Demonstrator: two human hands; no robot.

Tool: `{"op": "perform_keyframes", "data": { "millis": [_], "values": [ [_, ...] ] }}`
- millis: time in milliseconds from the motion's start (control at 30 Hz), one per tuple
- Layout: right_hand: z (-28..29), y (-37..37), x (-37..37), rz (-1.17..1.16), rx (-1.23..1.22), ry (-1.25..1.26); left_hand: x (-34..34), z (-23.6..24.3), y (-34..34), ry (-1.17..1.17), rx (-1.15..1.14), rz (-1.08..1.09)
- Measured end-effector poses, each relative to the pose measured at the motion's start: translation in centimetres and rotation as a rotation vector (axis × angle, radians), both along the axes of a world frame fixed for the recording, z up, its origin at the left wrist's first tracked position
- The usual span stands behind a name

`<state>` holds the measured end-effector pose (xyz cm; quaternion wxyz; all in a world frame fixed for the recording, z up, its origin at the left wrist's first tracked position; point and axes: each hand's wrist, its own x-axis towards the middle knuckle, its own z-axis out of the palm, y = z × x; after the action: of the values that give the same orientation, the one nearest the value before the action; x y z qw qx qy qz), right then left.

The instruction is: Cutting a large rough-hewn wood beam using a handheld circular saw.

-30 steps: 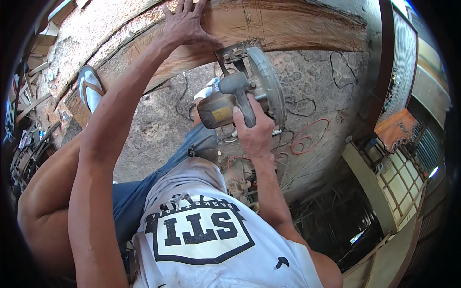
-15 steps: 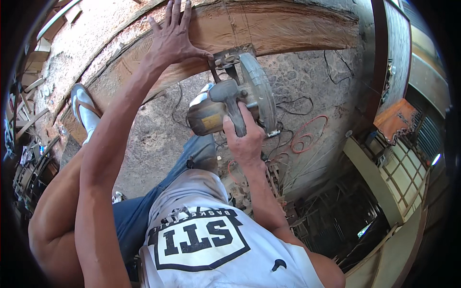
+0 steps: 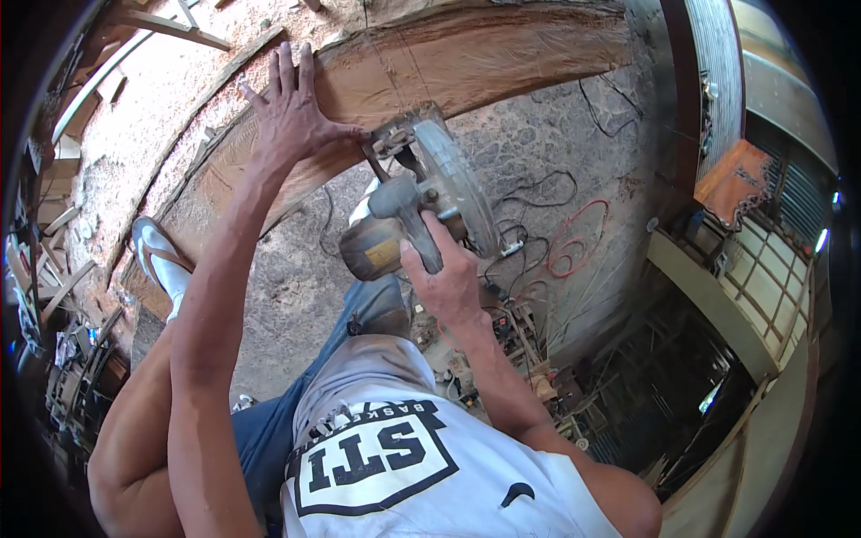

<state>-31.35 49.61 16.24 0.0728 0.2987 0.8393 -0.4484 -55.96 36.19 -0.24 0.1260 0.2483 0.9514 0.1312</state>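
A worn circular saw (image 3: 366, 249) with a dark motor body and a pale blade guard (image 3: 455, 184) is in my right hand (image 3: 451, 285), whose fingers wrap round its rear handle. The saw's front plate rests at the near edge of a long reddish-brown wood slab (image 3: 511, 61). Two thin dark lines run across the slab ahead of the plate. My left hand (image 3: 294, 125) lies on the slab left of the saw, fingers spread, thumb reaching to the plate's left corner. The blade's lower part is hidden by the guard and slab.
My sandalled left foot (image 3: 161, 255) rests on the slab's left part. Dark cords (image 3: 547, 184) and an orange hose (image 3: 563, 262) lie on the rough floor right of the saw. Pale sawdust (image 3: 134, 117) and wood offcuts (image 3: 67, 291) are at left. An orange-brown wood piece (image 3: 737, 179) stands right.
The view has shifted, so slab, saw and hands appear farther left and slightly lower. The saw and left hand keep about the same place against the slab's lines.
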Motion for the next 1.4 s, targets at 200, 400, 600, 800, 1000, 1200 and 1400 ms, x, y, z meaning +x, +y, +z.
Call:
{"op": "perform_keyframes", "data": {
  "millis": [200, 400, 600, 800, 1000, 1200, 1400],
  "values": [
    [-0.3, -0.1, -0.2, -0.001, -0.023, 0.004, -0.3, -0.4, -0.5, 0.018, 0.015, -0.012],
    [-0.1, -0.1, -0.2, -0.007, -0.046, -0.006, -0.3, -0.7, -0.2, 0.026, 0.019, -0.026],
    [0.0, -0.1, -0.2, -0.005, -0.044, -0.022, -0.3, -1.0, -0.4, 0.026, 0.020, -0.034],
    [-0.1, -0.5, -0.3, -0.011, -0.047, 0.001, -0.2, -1.3, -0.4, 0.010, 0.023, -0.038],
    [-0.6, -0.8, -0.1, -0.018, -0.063, 0.028, -0.7, -1.2, -0.4, -0.020, 0.011, -0.046],
    [-1.2, -0.8, 0.2, -0.002, -0.025, 0.074, -0.6, 0.7, 0.5, -0.093, -0.023, -0.011],
    [-1.2, -0.8, -0.6, 0.026, 0.008, 0.102, -0.9, 1.0, -0.2, -0.077, -0.041, -0.015]
  ]
}}
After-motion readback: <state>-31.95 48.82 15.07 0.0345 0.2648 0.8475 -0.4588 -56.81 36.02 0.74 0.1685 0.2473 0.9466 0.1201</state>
